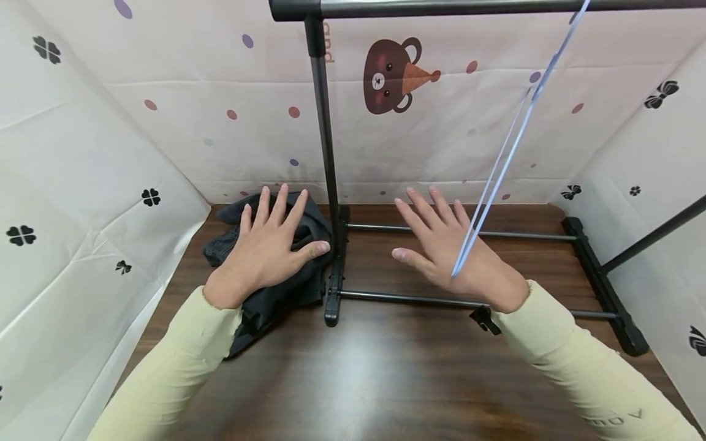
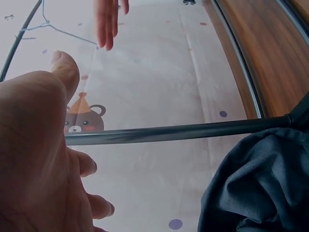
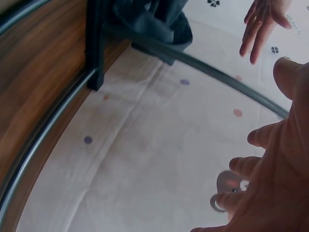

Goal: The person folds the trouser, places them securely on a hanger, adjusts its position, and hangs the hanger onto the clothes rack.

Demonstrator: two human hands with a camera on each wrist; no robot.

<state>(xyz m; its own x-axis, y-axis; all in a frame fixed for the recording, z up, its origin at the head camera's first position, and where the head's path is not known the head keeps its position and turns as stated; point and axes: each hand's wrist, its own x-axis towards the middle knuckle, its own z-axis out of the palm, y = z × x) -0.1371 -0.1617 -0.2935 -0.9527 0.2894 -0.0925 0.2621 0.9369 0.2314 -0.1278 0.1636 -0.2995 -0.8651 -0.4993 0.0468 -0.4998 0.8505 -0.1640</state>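
My left hand (image 1: 265, 248), fingers spread and palm down, is held above a crumpled dark garment (image 1: 284, 312) lying on the left of the brown wood-look surface. It grips nothing. My right hand (image 1: 441, 245) is likewise spread and free of any object, over the base of a black metal clothes rack (image 1: 325, 122). A light blue hanger (image 1: 521, 128) hangs from the rack's top bar and, in the head view, crosses in front of the right hand. In the left wrist view the hanger (image 2: 63, 31) shows beyond the left thumb, near the other hand's fingertips.
The rack's left upright stands between the hands, with two low rails (image 1: 397, 297) running right to its other foot (image 1: 607, 288). A small black object (image 1: 485, 320) sits by the right wrist. Printed white sheets (image 1: 220, 141) enclose the back and sides.
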